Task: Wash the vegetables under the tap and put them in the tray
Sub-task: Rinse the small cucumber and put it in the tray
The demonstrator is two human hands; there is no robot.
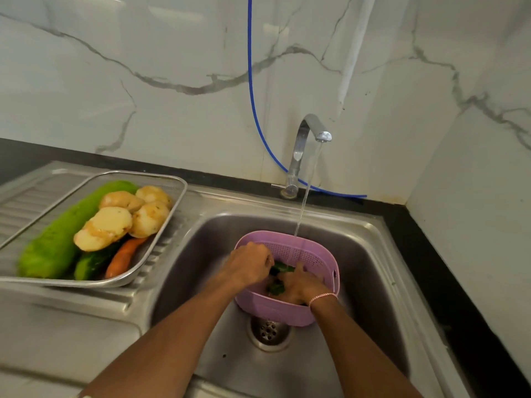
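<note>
A pink perforated basket (310,254) stands in the steel sink (370,271), with water from the tap (311,130) running into its far side. Both my hands are inside it. My left hand (250,264) and my right hand (298,288) close around dark green vegetables (277,288), mostly hidden by the fingers. On the drainboard at the left lies a metal tray (161,239) with a long green gourd (57,239), several potatoes (106,228), a cucumber (92,261) and a carrot (123,257).
A blue hose (253,90) hangs down the marble wall behind the tap and runs along the black counter (436,268). The sink drain (270,330) lies just in front of the basket.
</note>
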